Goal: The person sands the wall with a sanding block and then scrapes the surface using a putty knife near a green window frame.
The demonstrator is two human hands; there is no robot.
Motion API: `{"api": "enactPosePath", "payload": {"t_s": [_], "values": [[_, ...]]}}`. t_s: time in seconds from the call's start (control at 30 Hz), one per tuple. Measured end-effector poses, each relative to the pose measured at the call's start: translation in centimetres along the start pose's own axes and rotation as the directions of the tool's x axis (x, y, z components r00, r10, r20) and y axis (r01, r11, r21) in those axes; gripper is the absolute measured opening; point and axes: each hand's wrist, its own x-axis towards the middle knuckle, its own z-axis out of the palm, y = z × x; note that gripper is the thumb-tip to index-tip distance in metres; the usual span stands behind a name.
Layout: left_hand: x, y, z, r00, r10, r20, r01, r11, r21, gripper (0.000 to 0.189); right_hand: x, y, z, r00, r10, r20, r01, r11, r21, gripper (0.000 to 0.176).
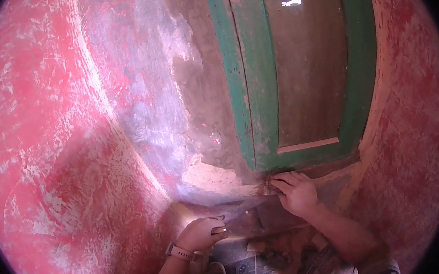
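Observation:
My left hand (203,234), with a pale-strapped watch (180,252) on its wrist, is closed at the left end of the sill. A small bright spot and a dark edge show at its fingers; what it holds is too small to make out. My right hand (298,193) reaches to the ledge below a green-framed window (312,156). Its fingers are stretched forward and slightly apart, the tips touching the rough strip under the frame. No object shows in it. Below lies the dusty, stained sill (284,216), with a small pale speck between my hands.
Scraped, patchy red walls (48,152) rise on the left and right (416,120). Bare grey-brown plaster (204,107) borders the window. Dark floor tiles (241,270) lie below, with a small block (256,246) beside the sill and my shoe (217,269) nearby.

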Motion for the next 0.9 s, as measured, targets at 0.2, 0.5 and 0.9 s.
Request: {"api": "enactPosePath", "payload": {"t_s": [0.2,0.5,0.9], "values": [[1.2,-0.1,1.1,0.996,0.005,0.094,-0.012,0.997,0.071,0.038,2.2,-3.4,1.9,0.994,-0.071,-0.085,0.067,0.997,-0.048,0.046],[-0.1,-0.8,-0.5,0.996,-0.042,0.084,0.036,0.997,0.072,0.041,-1.0,0.7,-0.5,0.998,-0.064,-0.014,0.062,0.995,-0.082,0.046],[1.1,0.0,0.8,0.988,0.003,0.155,-0.02,0.994,0.109,0.037,0.6,0.0,0.9,0.984,-0.153,-0.086,0.147,0.986,-0.076,0.049]]}}
